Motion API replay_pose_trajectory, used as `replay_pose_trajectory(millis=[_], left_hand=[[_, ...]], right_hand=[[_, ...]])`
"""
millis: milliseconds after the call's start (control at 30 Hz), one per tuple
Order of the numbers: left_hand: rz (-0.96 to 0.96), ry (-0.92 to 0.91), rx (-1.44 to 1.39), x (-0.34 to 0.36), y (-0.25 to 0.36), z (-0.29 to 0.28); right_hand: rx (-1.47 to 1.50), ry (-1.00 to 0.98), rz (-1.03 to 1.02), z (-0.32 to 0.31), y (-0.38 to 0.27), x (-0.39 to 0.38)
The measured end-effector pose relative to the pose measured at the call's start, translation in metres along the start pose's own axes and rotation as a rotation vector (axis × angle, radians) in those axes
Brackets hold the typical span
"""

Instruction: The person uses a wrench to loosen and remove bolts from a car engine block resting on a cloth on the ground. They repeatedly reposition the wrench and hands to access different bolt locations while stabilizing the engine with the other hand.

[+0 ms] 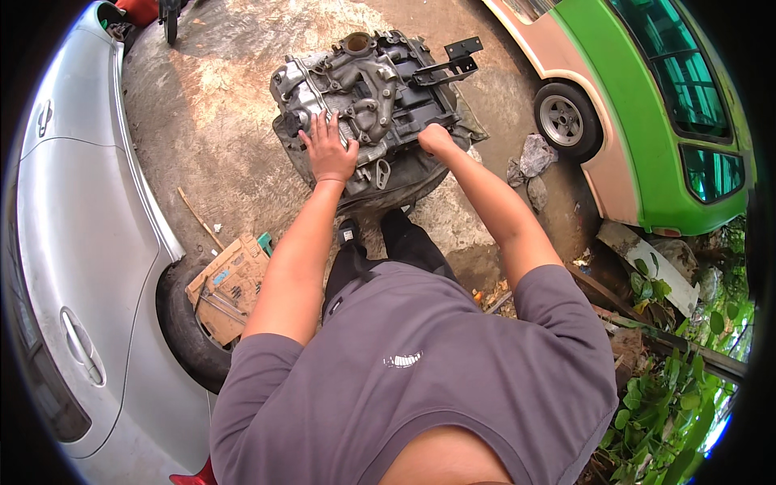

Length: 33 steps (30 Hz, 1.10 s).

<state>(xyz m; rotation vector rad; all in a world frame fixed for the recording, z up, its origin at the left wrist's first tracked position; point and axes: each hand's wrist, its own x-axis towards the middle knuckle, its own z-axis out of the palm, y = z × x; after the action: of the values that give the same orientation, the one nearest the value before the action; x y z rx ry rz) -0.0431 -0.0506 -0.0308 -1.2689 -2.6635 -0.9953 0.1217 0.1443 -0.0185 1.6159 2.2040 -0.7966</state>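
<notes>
In front of me lies a greasy metal engine (376, 101), with a pale intake casting on top and a black bracket (461, 61) jutting out at its far right. My left hand (330, 153) is open, its fingers spread over the engine's near left part. At the near right edge my right hand (437, 141) is closed in a fist against the engine's side; whatever it may hold is hidden. Between the hands, a small metal lug with a slot (382, 173) shows on the near side. Beneath the engine is a dark, round support (412, 187).
A silver car (97, 210) stands along the left, a green and peach vehicle (647, 121) at the right. By the silver car's tyre (190, 323), a cardboard sheet (230, 279) bears several tools. Crumpled plastic (535, 155) lies near the right wheel. Plants (671, 404) grow at lower right.
</notes>
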Motion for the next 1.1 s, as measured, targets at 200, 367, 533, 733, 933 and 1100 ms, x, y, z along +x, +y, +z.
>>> replay_pose_trajectory(millis=[200, 367, 533, 733, 933, 1100], left_hand=[[-0.003, -0.005, -0.008, 0.0, 0.0, -0.001], [-0.001, -0.002, -0.034, 0.0, 0.001, -0.002], [-0.003, -0.013, -0.01, 0.0, 0.001, -0.003], [0.004, -0.012, 0.011, 0.0, 0.001, -0.001], [-0.001, -0.032, 0.0, 0.0, 0.0, -0.001], [0.003, -0.021, -0.01, 0.001, -0.001, 0.0]], right_hand=[[1.037, -0.212, 0.506, 0.015, 0.015, -0.003], [1.381, -0.336, 0.531, 0.04, 0.006, -0.027], [1.652, -0.267, 0.66, 0.056, 0.002, -0.032], [1.772, -0.495, 0.712, 0.076, 0.008, -0.026], [1.645, -0.506, 0.632, 0.078, 0.015, -0.033], [1.369, -0.487, 0.523, 0.055, 0.05, -0.061]])
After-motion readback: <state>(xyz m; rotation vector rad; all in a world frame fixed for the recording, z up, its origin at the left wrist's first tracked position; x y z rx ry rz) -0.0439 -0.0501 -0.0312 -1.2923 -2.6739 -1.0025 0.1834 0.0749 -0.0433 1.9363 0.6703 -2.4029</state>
